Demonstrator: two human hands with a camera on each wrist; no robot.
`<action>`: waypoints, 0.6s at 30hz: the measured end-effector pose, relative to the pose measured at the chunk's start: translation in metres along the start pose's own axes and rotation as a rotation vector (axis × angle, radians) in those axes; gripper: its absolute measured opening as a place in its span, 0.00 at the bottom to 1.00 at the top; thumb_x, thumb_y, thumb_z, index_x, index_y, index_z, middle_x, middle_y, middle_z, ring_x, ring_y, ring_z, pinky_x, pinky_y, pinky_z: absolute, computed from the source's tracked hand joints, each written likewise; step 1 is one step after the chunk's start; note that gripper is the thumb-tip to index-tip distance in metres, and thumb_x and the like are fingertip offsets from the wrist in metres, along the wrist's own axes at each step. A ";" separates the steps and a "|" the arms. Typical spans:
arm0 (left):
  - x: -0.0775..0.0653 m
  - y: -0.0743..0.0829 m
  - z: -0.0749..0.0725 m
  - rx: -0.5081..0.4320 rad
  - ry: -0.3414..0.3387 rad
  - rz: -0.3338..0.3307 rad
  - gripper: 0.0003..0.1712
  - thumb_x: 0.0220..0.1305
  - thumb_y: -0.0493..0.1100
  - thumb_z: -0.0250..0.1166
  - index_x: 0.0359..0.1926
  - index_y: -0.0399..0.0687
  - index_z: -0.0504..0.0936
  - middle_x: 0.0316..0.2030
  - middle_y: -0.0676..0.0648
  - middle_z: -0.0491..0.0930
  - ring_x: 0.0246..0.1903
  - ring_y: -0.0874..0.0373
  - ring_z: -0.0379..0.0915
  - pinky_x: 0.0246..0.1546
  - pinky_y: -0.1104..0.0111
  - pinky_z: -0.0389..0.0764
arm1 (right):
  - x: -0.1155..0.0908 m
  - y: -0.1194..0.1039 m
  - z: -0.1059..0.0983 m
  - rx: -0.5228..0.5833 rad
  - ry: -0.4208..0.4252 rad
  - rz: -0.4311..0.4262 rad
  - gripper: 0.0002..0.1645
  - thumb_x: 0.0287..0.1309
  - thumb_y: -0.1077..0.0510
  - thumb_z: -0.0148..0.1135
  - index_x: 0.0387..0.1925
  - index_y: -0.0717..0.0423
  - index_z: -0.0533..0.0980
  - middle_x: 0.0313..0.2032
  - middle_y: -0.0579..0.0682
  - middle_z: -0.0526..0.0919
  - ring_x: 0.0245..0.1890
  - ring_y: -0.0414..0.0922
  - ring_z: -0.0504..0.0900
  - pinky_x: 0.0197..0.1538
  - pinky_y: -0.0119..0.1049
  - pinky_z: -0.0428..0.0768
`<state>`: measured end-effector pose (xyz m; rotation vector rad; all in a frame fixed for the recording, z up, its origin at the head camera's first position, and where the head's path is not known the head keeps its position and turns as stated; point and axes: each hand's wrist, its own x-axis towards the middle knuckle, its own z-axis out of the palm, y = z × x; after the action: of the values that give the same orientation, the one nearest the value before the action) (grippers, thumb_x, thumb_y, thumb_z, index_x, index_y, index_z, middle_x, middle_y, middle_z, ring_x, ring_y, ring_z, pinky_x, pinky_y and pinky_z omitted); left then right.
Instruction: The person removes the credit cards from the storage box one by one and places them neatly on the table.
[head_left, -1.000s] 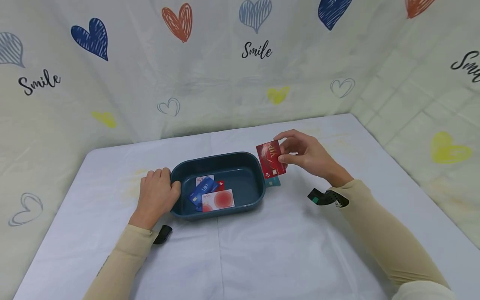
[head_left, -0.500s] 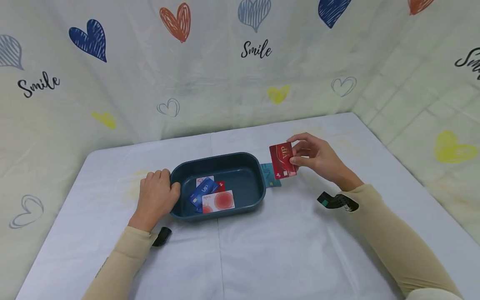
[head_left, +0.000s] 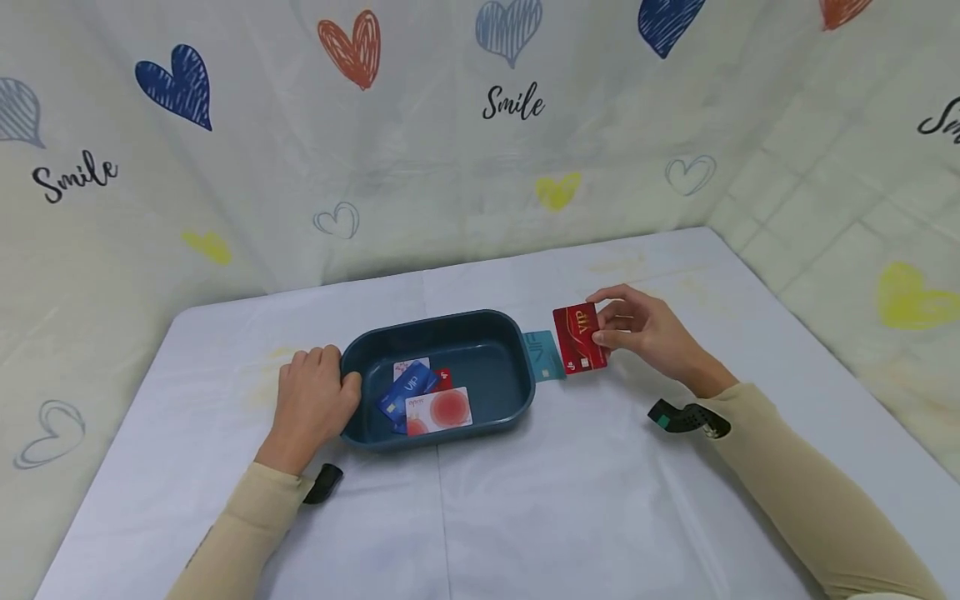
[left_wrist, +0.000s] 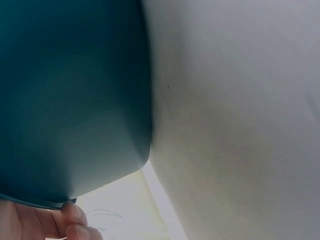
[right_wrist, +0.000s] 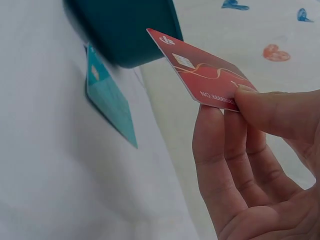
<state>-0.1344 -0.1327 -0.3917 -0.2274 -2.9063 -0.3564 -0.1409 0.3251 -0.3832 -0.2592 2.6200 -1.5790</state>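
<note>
A red VIP card (head_left: 579, 337) is pinched between the thumb and fingers of my right hand (head_left: 648, 333), just right of the dark teal tray (head_left: 517, 367). In the right wrist view the card (right_wrist: 200, 70) is tilted, its chip and number side showing. A teal VIP card (head_left: 546, 357) lies on the table against the tray's right end, its left edge hidden by the tray. My left hand (head_left: 315, 406) grips the tray's left end; in the left wrist view its fingertips (left_wrist: 74, 212) curl at the rim. Inside are a blue VIP card (head_left: 407, 390), a white-and-red card (head_left: 440, 410) and other overlapped cards.
A white cloth covers the table (head_left: 525, 508). Behind it hangs a pale curtain (head_left: 427, 167) printed with hearts and "Smile". Black straps (head_left: 686, 417) sit at both wrists.
My right hand has moved right and toward me with the red card, from beside the tray's rim to past the teal card, which now shows more fully. The left hand keeps its grip.
</note>
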 end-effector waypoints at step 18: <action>-0.002 0.000 -0.001 0.004 0.007 0.018 0.15 0.63 0.46 0.50 0.33 0.35 0.72 0.29 0.38 0.74 0.33 0.44 0.64 0.34 0.56 0.61 | 0.003 0.018 0.013 0.072 -0.045 0.109 0.28 0.58 0.54 0.66 0.59 0.39 0.69 0.43 0.54 0.78 0.42 0.49 0.83 0.44 0.36 0.84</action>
<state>-0.1324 -0.1334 -0.3912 -0.2514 -2.8956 -0.3473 -0.1439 0.3210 -0.4051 -0.1437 2.4927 -1.6079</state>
